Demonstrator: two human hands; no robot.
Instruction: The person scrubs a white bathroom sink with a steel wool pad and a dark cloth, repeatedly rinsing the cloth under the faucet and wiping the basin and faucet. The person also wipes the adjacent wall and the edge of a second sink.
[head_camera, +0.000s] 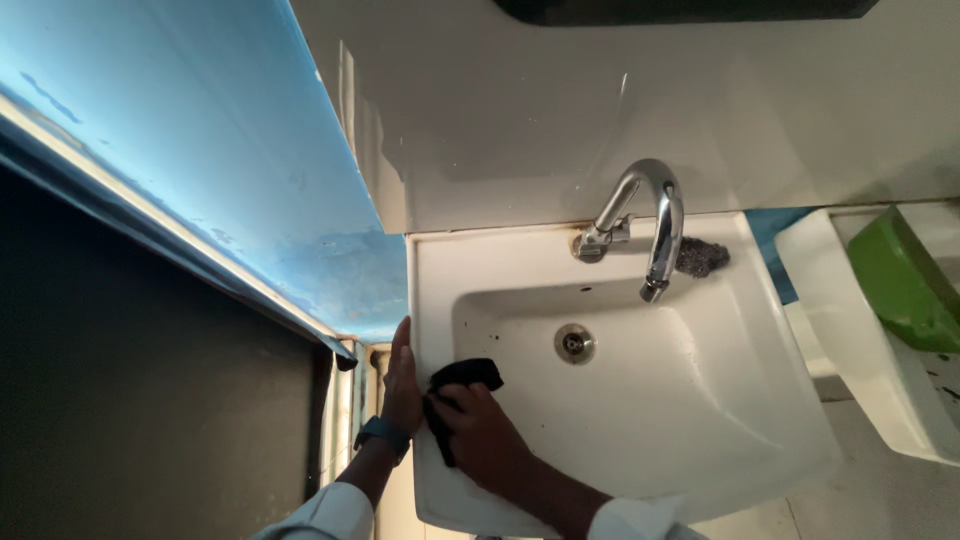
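Gripping the small black cloth (462, 385) bunched under my closed right hand (485, 430) at lower centre, it looks soft, light and floppy, while my flat-open left hand (402, 385) holds nothing, just bracing the white sink (700, 400) rim.

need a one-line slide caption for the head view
Right hand presses a black cloth on the white washbasin rim; left hand rests on its edge, chrome tap above.

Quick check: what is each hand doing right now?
Left hand: open, flat against the left rim of the white sink.
Right hand: closed on a black cloth, pressed to the sink.
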